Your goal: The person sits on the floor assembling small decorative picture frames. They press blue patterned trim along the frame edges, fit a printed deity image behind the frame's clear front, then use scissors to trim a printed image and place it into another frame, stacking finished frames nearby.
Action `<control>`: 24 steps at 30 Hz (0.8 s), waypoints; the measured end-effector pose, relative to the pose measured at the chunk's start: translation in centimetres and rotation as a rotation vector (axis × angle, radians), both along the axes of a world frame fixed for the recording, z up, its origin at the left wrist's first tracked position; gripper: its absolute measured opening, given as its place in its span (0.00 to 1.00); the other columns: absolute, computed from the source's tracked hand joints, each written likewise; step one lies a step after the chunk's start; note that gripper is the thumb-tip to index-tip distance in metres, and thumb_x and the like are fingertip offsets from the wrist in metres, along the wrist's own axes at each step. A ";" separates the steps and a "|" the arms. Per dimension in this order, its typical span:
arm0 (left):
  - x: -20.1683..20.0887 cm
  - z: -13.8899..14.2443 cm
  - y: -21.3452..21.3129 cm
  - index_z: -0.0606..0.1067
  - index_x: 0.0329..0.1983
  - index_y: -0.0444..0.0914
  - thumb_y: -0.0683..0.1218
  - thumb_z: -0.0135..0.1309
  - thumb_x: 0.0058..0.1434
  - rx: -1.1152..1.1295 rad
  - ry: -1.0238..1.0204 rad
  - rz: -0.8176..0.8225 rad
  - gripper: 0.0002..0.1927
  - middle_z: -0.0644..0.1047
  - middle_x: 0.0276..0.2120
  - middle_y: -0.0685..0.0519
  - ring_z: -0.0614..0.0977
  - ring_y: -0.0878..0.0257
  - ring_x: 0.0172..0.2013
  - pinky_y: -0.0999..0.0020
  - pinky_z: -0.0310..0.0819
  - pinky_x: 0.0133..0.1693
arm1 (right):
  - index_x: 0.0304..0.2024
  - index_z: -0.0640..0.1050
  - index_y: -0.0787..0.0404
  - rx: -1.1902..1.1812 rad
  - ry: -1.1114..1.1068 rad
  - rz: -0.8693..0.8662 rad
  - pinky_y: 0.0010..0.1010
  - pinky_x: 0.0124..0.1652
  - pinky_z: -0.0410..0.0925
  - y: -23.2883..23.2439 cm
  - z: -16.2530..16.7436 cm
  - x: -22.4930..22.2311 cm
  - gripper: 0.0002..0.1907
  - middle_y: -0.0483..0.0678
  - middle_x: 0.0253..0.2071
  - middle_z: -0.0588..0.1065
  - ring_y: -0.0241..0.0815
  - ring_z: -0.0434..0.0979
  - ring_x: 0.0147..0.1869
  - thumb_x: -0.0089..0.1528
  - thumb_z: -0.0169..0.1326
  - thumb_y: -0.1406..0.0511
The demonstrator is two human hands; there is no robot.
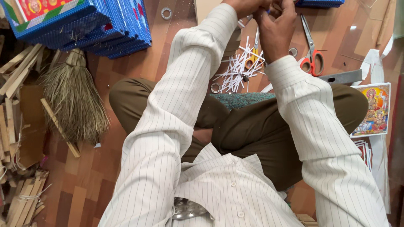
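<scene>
I sit cross-legged on a wooden floor in a white striped shirt. My left hand (244,6) and my right hand (275,25) meet at the top edge of the view, fingers closed together on something small that I cannot make out. Below them lies a heap of thin white paper strips (236,71) with yellow-handled scissors (253,54) on it. Red-handled scissors (312,50) lie just right of my right wrist.
A stack of blue patterned frames (101,29) sits at the top left, a straw broom (73,96) and wooden slats (17,71) at the left. A metal ruler (341,77) and colourful religious prints (373,110) lie at the right. Metal rings (166,13) rest on the floor.
</scene>
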State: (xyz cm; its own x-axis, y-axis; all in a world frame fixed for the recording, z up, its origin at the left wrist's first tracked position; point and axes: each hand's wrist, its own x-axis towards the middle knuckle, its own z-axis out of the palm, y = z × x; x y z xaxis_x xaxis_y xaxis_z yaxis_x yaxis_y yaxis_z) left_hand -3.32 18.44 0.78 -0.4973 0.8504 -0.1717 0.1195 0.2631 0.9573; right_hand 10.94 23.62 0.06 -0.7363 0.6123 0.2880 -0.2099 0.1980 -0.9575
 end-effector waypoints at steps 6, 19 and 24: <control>0.7 -1.3 -1.0 0.82 0.37 0.32 0.46 0.68 0.49 0.242 0.063 0.056 0.15 0.85 0.30 0.50 0.86 0.62 0.31 0.67 0.81 0.36 | 0.53 0.76 0.67 0.267 -0.196 -0.108 0.28 0.47 0.74 0.1 -1.8 6.0 0.17 0.50 0.46 0.76 0.39 0.79 0.48 0.65 0.67 0.72; -0.7 0.3 -9.3 0.76 0.52 0.30 0.41 0.57 0.68 0.526 -0.502 0.172 0.12 0.80 0.36 0.48 0.82 0.61 0.30 0.67 0.81 0.32 | 0.55 0.79 0.60 0.228 -0.780 0.266 0.34 0.46 0.74 -6.1 -5.1 7.2 0.25 0.51 0.49 0.81 0.44 0.84 0.46 0.57 0.68 0.61; 6.6 1.8 -17.3 0.74 0.54 0.32 0.43 0.54 0.68 0.516 -0.785 0.349 0.14 0.80 0.32 0.48 0.82 0.62 0.30 0.68 0.80 0.31 | 0.45 0.85 0.52 0.768 -1.052 0.372 0.45 0.47 0.73 -2.2 -7.2 8.7 0.12 0.52 0.43 0.82 0.56 0.81 0.47 0.59 0.60 0.66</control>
State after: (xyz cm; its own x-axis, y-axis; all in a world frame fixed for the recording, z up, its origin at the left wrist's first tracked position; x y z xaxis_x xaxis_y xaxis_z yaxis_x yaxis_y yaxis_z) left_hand 3.28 1.15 2.61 -0.6373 0.7415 -0.2096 -0.6000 -0.3067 0.7389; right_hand 19.66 21.40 -7.16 -0.9032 0.2708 -0.3332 0.3895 0.8431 -0.3708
